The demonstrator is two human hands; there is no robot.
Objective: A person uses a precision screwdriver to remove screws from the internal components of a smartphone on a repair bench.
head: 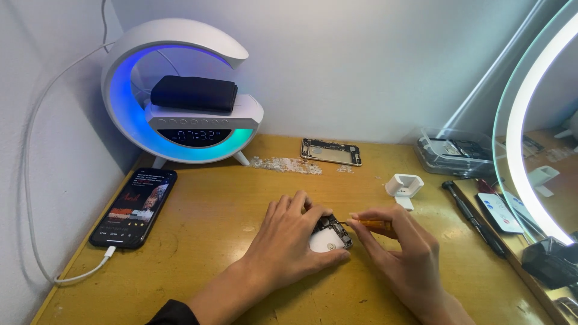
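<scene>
at the middle of the table | left hand is pinning the small opened device flat | right hand is pinching an orange-handled screwdriver | device is looking light, stiff, fragile; edges seem safest to grip

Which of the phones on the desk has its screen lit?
The black phone at the left edge, plugged into a white cable. The opened phone near the wall shows only bare insides.

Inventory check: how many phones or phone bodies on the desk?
3: lit phone charging at left; opened phone shell by the back wall; small opened device under both hands. The tray at right may hide more.
</scene>
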